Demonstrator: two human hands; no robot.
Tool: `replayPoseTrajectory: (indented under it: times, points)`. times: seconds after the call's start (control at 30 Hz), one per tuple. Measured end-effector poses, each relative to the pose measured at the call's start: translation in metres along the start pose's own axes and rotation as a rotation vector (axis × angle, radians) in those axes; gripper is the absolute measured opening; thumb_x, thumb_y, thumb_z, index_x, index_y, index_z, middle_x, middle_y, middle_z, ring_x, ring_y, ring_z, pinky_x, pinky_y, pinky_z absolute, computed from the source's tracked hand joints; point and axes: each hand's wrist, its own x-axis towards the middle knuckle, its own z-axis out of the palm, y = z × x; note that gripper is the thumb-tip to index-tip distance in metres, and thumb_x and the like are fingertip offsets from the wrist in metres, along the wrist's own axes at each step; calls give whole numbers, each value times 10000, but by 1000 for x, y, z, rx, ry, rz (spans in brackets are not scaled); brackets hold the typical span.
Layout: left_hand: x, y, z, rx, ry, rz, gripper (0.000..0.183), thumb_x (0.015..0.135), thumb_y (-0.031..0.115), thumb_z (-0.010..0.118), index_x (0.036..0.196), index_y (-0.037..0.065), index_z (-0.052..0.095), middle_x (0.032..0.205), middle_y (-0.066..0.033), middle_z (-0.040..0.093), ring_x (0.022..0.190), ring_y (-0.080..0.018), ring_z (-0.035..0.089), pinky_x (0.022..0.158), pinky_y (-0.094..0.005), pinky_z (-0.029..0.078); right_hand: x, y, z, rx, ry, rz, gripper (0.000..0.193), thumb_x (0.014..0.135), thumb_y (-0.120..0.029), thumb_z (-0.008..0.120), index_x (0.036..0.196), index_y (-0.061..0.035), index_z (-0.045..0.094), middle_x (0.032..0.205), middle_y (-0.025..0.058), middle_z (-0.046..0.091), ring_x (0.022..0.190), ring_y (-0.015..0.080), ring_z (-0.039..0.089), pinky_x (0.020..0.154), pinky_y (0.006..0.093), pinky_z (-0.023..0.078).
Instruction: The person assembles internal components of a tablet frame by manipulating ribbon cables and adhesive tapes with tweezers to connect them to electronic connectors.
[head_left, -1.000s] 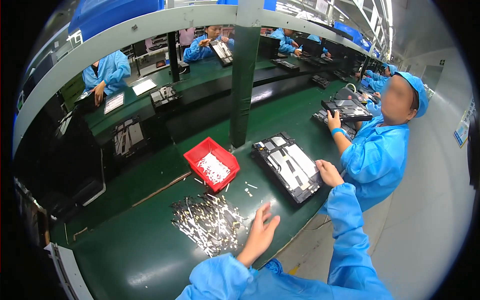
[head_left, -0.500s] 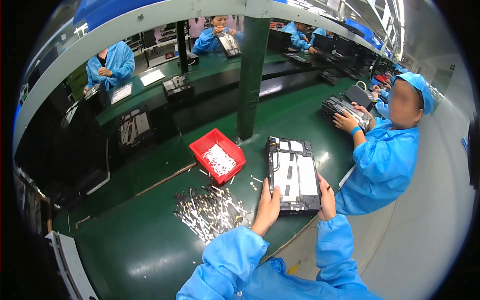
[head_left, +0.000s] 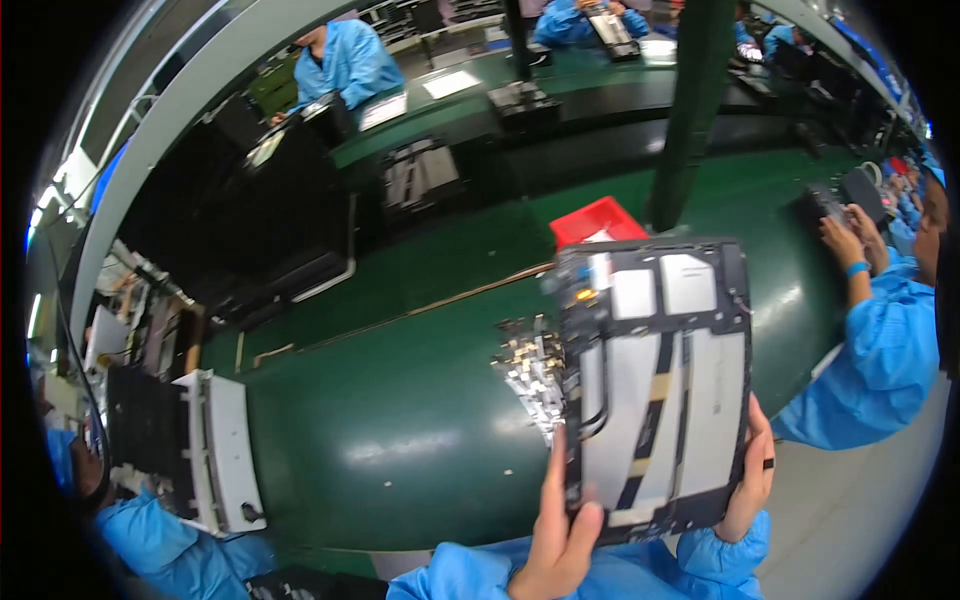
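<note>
An opened tablet [head_left: 640, 400], with a black frame, silver battery panels and dark ribbon strips, is lifted in front of me over the near edge of the bench. My left hand [head_left: 562, 540] grips its lower left corner, thumb on the front face. Wrapped round the lower right edge is my right hand [head_left: 748, 480], a dark band on one finger. Behind the tablet's left side lies a pile of small black, white and gold strips [head_left: 535, 365], partly hidden. The tablet also covers much of a red bin [head_left: 600, 218] holding white pieces.
A green post [head_left: 690, 120] rises behind the bin. Another opened tablet [head_left: 420, 175] lies on the dark conveyor strip. At right, a co-worker's hands [head_left: 855, 240] hold a device. A white-edged rack [head_left: 225, 450] stands at the bench's left end, near another person's blue sleeve [head_left: 160, 540].
The view has swung left. Both hands still hold the tablet, which is now raised nearer to me and hides more of the strip pile and red bin.
</note>
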Motion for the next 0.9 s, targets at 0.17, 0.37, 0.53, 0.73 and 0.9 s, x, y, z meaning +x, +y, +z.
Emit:
replayPoseTrajectory:
  times: [0.17,0.37,0.53,0.73,0.9]
  points:
    - [-64,-23,-71,400,448,32,474,987,144,403,1401,-62,298,1412,-146,363,1254,-221,376,1056,-297,251,-20,23,65,43,-433,225,602,992,-389,384,1320,115,397,1403,236,390,1319,289,363,1108,379,233]
    - [-72,-51,-114,374,693,-77,441,1002,127,377,1382,-88,315,1432,-165,342,1222,-242,413,1024,-312,325,-22,85,118,26,-699,327,438,1016,-247,364,1334,48,424,1403,158,430,1309,216,383,1090,317,256]
    - [-62,-58,-117,138,770,-130,451,1008,153,362,1391,-77,302,1446,-156,323,1274,-239,359,1052,-336,293,-18,101,122,-217,-732,303,396,1006,-212,393,1353,-25,432,1367,179,469,1251,235,471,1043,306,328]
    - [-44,-44,-132,345,598,17,549,1018,291,279,1437,-51,188,1491,-185,220,1376,-298,222,1129,-376,127,15,74,112,-873,-650,-156,215,800,-1,571,1012,-31,578,736,139,653,657,328,641,592,407,506]
    - [-34,-47,-130,280,618,28,546,1015,297,256,1432,-50,198,1483,-173,235,1373,-283,227,1132,-383,137,35,84,128,-1321,-782,-193,143,829,-148,581,797,-15,540,659,168,628,603,342,620,542,429,482]
